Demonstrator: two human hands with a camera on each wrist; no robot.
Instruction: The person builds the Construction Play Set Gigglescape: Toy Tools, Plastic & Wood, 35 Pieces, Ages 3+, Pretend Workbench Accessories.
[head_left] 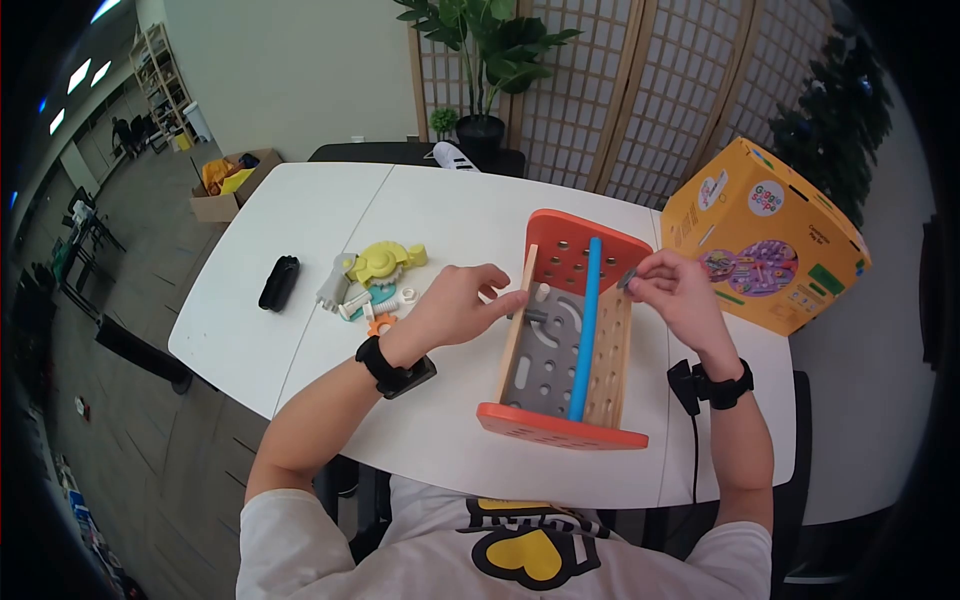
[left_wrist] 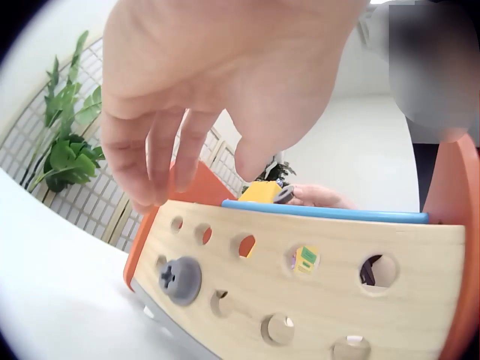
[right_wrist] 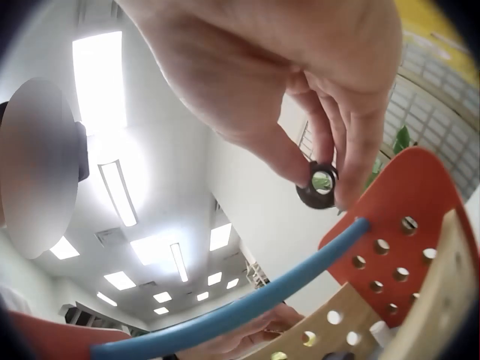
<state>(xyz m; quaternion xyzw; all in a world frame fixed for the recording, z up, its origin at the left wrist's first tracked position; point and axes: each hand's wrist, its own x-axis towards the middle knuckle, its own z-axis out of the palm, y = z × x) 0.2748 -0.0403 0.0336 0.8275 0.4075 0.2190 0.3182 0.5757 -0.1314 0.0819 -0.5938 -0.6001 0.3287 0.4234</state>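
A toy toolbox [head_left: 562,437] with orange-red ends, perforated wooden sides and a blue bar handle [head_left: 587,345] stands on the white table. My right hand [head_left: 690,305] pinches a dark grey toy nut [right_wrist: 319,196] between thumb and fingers, above the toolbox's right side near its far end. My left hand [head_left: 450,310] is at the left wooden side [left_wrist: 337,255], relaxed fingertips right at its top edge. A grey toy bolt [left_wrist: 182,280] with a cross-slotted head sits in a hole of that side, its shaft pointing inward. Close by, a white peg [head_left: 542,292] shows inside.
Left of the toolbox lie a yellow toy piece [head_left: 382,262], an orange gear [head_left: 381,324] and several white and grey parts. Farther left is a black case [head_left: 279,283]. A yellow carton [head_left: 768,235] stands at the back right, beside the toolbox.
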